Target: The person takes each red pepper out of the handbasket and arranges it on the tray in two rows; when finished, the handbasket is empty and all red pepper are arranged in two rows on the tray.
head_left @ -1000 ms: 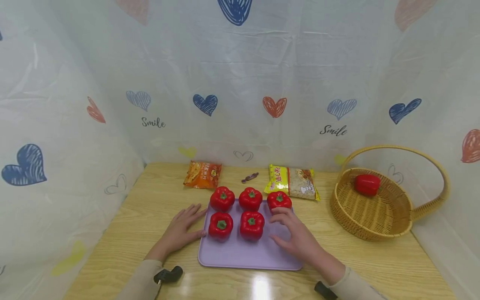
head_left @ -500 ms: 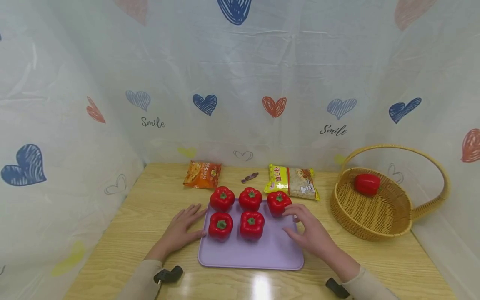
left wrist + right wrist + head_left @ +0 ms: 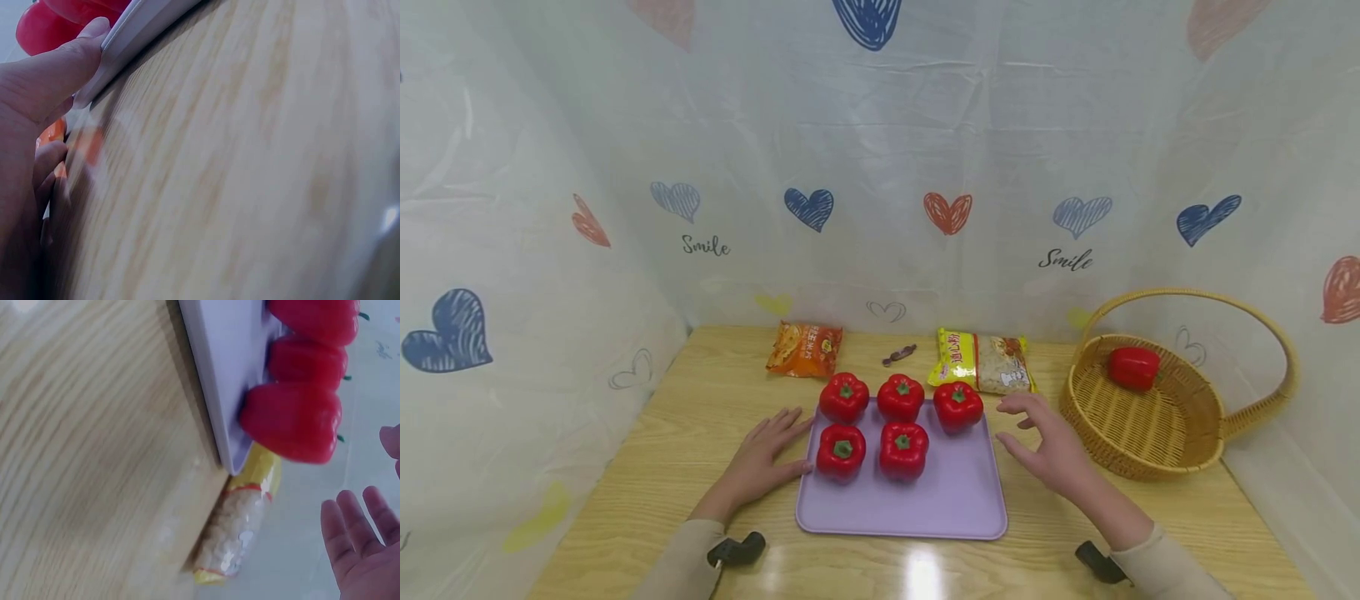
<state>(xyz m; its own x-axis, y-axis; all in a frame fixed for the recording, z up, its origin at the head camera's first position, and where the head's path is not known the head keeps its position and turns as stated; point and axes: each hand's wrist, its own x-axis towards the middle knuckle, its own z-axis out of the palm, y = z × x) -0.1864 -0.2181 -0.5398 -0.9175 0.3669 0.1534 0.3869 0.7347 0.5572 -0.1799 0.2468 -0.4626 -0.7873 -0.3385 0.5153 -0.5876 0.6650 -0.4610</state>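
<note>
Several red bell peppers stand upright on a purple tray [image 3: 955, 500]: three along the back edge, with the back right pepper [image 3: 958, 407] nearest my right hand, and two in front, including the front left pepper [image 3: 841, 452]. My left hand [image 3: 766, 458] rests at the tray's left edge, fingers spread, its thumb touching the rim in the left wrist view. Just right of the tray, my right hand [image 3: 1051, 446] hovers with nothing in it, fingers loosely bent and apart from the thumb. Another red bell pepper [image 3: 1133, 368] lies on its side in the wicker basket [image 3: 1138, 425].
Behind the tray lie an orange snack bag [image 3: 806, 349], a small wrapped candy [image 3: 899, 355] and a yellow-and-clear pasta bag [image 3: 985, 362]. The basket's tall handle [image 3: 1187, 293] arches over it at the right. A patterned curtain [image 3: 880, 167] closes off the table's back and sides.
My right hand has moved right, from over the tray by the back right pepper to outside the tray's right edge. My left hand and the peppers have stayed put.
</note>
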